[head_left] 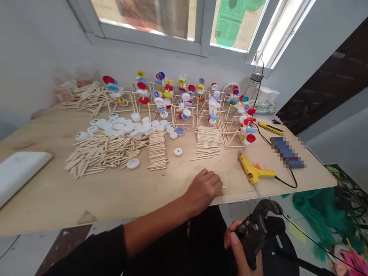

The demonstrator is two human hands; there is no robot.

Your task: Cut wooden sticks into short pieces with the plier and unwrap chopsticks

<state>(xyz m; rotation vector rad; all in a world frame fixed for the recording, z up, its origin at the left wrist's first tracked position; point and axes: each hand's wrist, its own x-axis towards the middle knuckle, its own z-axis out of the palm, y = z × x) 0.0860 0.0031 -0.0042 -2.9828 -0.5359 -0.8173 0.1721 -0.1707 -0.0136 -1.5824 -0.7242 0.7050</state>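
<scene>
While your right hand [238, 245] clamps the black cutter [253, 235], place curled left hand [204, 187], grip uncertain, clear of its hooked head [271, 206].

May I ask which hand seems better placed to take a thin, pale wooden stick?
Probably the left hand: it is at the tan wooden tabletop, near the stacked sticks; the right hand holds a black hooked tool.

Shone in from the window [201, 30], too white at the right. Made soft shadows on the table [120, 195]. Looked smudgy behind the glass [155, 15], bent near the edges, blocky over a dark blue thing [287, 152].
</scene>
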